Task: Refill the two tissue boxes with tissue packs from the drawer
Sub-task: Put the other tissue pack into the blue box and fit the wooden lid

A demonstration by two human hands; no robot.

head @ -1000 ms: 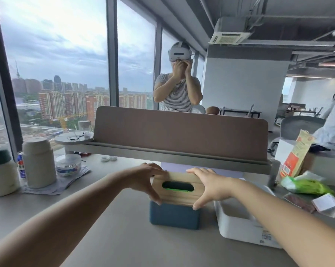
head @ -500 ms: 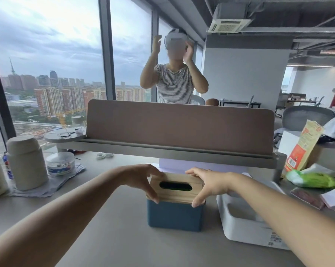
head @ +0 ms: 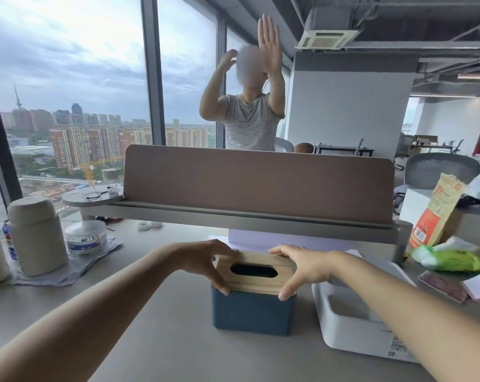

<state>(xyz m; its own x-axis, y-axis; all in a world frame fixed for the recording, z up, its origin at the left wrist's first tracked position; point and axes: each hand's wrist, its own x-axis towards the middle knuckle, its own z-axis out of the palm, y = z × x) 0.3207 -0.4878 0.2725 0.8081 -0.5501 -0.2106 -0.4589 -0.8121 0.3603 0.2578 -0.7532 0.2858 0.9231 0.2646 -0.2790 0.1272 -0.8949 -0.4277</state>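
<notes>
On wooden lid: both hands, gripping.

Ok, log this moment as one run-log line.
step: lid handling | left hand: on wooden lid | right hand: on wooden lid | blue tissue box: on desk | white box: open beside

Blue tissue box, wooden lid, striped shirt

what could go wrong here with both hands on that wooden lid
The left hand and right hand pinch the wooden lid at its ends only; if it sticks, the blue tissue box may lift or tip with it. A sudden release could knock the lid into the shelf overhanging just behind. The open white box stands close on the right and could get bumped.
</notes>
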